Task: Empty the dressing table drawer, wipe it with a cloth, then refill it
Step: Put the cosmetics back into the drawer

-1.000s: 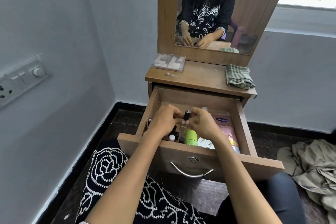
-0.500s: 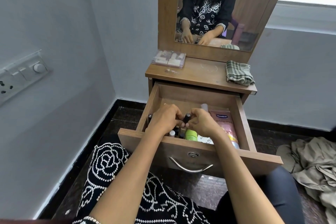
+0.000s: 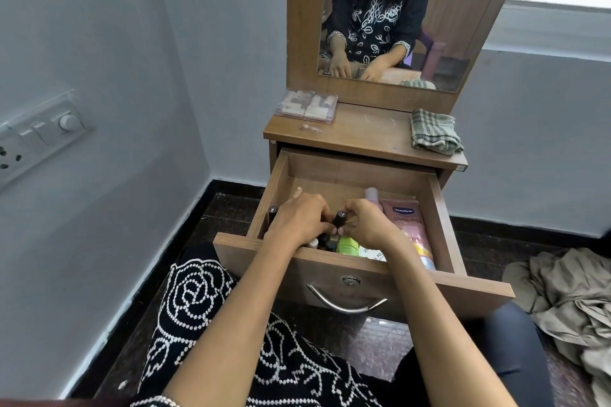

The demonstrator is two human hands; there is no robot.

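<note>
- Both hands, left [image 3: 302,220] and right [image 3: 367,223], pinch the dark tube [image 3: 338,221] in the drawer [image 3: 439,205].
- Tube upright; cloth [image 3: 434,131] at 1 o'clock.

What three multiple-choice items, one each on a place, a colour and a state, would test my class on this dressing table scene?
1. Where does the checked cloth lie?
A. on the tabletop's right side
B. inside the drawer
C. on the floor

2. What colour is the Vaseline tube?
A. blue
B. pink
C. black

3. What state is the drawer in?
A. shut
B. pulled out and empty
C. pulled out, items still inside

Answers: 1 A, it sits folded on the tabletop below the mirror. 2 B, its body is pink. 3 C, both the left hand and right hand are among the bottles, around a small black tube.
</note>
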